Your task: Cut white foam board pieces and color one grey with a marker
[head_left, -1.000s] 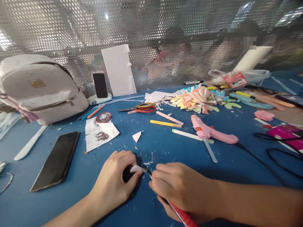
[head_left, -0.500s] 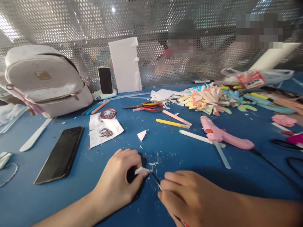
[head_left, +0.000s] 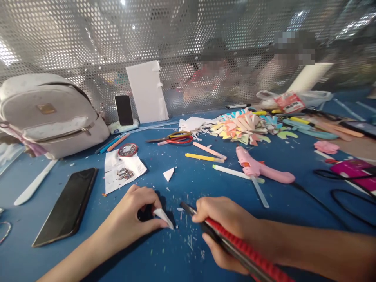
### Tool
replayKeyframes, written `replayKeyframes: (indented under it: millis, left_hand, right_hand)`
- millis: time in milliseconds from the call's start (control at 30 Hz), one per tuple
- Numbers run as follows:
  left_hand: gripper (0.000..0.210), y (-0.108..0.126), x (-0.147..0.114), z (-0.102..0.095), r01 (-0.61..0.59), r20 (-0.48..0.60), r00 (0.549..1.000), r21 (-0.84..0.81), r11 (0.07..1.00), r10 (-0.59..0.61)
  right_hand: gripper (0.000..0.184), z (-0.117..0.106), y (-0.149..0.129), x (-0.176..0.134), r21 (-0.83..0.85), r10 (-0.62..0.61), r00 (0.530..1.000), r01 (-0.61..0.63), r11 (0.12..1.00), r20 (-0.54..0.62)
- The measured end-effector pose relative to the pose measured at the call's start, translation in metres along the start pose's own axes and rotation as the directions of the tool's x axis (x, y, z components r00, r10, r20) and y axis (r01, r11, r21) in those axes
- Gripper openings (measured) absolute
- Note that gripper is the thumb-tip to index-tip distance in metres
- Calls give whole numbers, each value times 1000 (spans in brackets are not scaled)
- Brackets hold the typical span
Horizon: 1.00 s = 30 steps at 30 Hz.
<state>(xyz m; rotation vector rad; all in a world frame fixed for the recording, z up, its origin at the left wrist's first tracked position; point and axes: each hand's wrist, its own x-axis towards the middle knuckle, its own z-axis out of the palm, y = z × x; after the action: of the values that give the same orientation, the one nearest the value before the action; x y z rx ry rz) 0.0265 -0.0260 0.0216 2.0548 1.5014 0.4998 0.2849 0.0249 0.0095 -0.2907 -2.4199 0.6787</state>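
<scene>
My left hand (head_left: 138, 213) pinches a small white piece (head_left: 163, 217), possibly foam or thick paper, between thumb and fingers just above the blue table. My right hand (head_left: 226, 231) is wrapped round a utility knife (head_left: 249, 252) with a ridged red and black body. The knife's dark tip points up and left, apart from the white piece. White scraps and shavings (head_left: 190, 241) lie on the table between the hands. A white triangular offcut (head_left: 169, 174) rests beyond my left hand.
A black phone (head_left: 66, 205) lies left of my left hand. Beyond my right hand is a pink glue gun (head_left: 261, 167) with its cord, near several markers (head_left: 204, 158). Further back are scissors (head_left: 176, 137), a heap of coloured paper cutouts (head_left: 243, 125) and a backpack (head_left: 53, 113).
My right hand has turned and lifted the utility knife off the white piece, bringing its red body into view. My left hand has tilted the white piece. The view has shifted slightly right.
</scene>
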Motion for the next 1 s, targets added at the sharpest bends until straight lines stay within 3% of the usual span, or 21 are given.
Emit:
replayKeyframes:
  millis: [167, 300, 500, 667, 800, 1000]
  left_hand:
    - [10, 5, 3, 0, -31, -77, 997, 4, 1000, 31]
    - [13, 9, 9, -2, -41, -46, 998, 10, 999, 41]
    - [22, 8, 17, -23, 68, 112, 991, 27, 997, -71]
    - [13, 8, 23, -33, -32, 124, 992, 94, 995, 20]
    - [15, 20, 28, -21, -91, 56, 995, 109, 990, 85]
    - [18, 29, 36, 7, -76, 21, 997, 81, 994, 74]
  right_hand:
    - [12, -6, 9, 2, 258, 275, 959, -251, 933, -62]
    - [7, -11, 9, 5, 389, 402, 915, -376, 841, 15]
    - [8, -15, 7, 8, 486, 428, 901, -407, 773, 74]
    - [10, -20, -1, 11, 518, 458, 884, -436, 736, 93]
    - [8, -21, -4, 12, 510, 456, 887, -427, 747, 75]
    - [6, -17, -1, 10, 472, 442, 896, -407, 782, 40]
